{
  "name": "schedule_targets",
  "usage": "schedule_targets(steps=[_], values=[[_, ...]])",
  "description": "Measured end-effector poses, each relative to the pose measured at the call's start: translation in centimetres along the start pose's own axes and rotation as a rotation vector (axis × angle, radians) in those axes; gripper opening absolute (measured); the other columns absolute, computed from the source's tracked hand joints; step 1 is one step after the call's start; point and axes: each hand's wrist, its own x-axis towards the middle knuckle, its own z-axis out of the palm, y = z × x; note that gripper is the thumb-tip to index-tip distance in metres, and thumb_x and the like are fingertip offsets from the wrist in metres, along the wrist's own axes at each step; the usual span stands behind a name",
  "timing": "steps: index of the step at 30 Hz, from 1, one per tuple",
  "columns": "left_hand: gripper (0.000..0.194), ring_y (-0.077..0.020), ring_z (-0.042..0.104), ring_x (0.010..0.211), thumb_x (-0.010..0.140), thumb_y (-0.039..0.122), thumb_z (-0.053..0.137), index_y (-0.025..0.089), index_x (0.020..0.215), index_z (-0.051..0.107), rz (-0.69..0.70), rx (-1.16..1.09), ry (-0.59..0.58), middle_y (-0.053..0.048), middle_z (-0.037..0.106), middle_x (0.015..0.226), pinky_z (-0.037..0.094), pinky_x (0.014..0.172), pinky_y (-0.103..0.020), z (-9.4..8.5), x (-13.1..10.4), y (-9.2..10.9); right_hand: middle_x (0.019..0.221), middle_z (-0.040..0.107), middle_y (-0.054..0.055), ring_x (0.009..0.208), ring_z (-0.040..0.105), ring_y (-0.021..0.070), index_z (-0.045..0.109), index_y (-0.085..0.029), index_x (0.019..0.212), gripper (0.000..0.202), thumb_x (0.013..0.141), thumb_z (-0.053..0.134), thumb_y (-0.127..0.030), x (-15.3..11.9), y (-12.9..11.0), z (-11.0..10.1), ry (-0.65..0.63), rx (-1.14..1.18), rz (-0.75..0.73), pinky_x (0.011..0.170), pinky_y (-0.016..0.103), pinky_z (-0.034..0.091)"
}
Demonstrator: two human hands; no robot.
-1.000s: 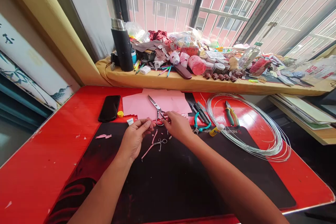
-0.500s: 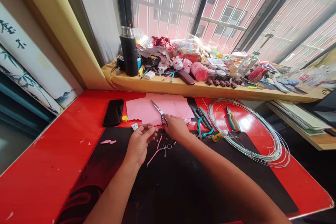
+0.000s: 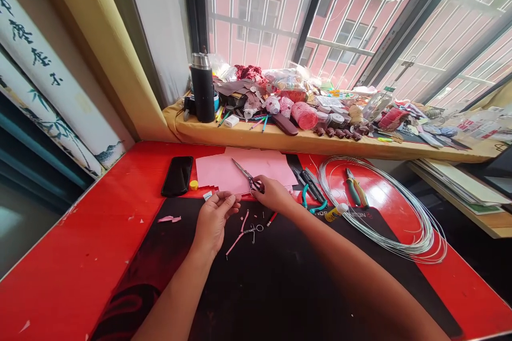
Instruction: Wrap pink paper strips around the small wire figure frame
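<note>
My right hand (image 3: 274, 193) has its fingers closed at the handle loops of a pair of scissors (image 3: 243, 171), whose blades point away to the left over sheets of pink paper (image 3: 216, 170). My left hand (image 3: 216, 216) is closed in a pinch just left of it, above the near edge of the paper. Whatever sits between those fingertips is too small to make out. Below the hands, a small wire figure (image 3: 248, 230) partly wrapped in pink lies on the black mat (image 3: 280, 287). A red pencil (image 3: 272, 218) shows beside my right wrist.
Teal pliers (image 3: 306, 197), a black cutter (image 3: 313, 185) and a yellow glue bottle (image 3: 336, 212) lie to the right, with a coil of wire (image 3: 424, 234) and larger pliers (image 3: 356, 189). A phone (image 3: 177, 176) and yellow cap (image 3: 194, 185) are left. Craft supplies crowd the windowsill (image 3: 240, 136).
The view has shifted slightly. The scissors have turned a little, with their handles further right under my right hand. My left hand keeps its pinch.
</note>
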Motion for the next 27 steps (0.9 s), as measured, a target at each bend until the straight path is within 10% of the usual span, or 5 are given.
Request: schedule_targets(steps=[15,21,27], values=[[0.052,-0.0158,0.071,0.074,0.055,0.041,0.100,0.012,0.091,0.077,0.045,0.026,0.025,-0.009,0.080,0.090,0.060,0.077,-0.032,0.1,0.3,-0.3,0.082,0.067,-0.001,0.074,0.062,0.0171,0.068,-0.020,0.127,0.036,0.094,0.062,-0.033,-1.5,-0.2,0.7,0.111,0.312,-0.001,0.068,0.028,0.045],[0.047,-0.0171,0.072,0.075,0.059,0.041,0.099,0.013,0.090,0.076,0.060,-0.014,0.054,-0.009,0.080,0.091,0.060,0.075,-0.033,0.0,0.4,-0.2,0.078,0.061,-0.002,0.056,0.049,0.0112,0.065,-0.020,0.130,0.051,0.086,0.074,-0.046,-5.8,-0.8,0.0,0.037,1.249,0.128,0.051,0.024,0.031],[0.043,-0.0160,0.072,0.073,0.061,0.036,0.098,0.014,0.089,0.074,0.047,-0.065,0.058,-0.007,0.079,0.087,0.060,0.072,-0.030,-0.1,0.6,-0.3,0.078,0.060,0.001,0.055,0.041,0.0096,0.067,-0.023,0.135,0.069,0.076,0.090,-0.050,-10.0,-2.0,0.0,-0.148,1.637,0.190,0.049,0.025,0.016]])
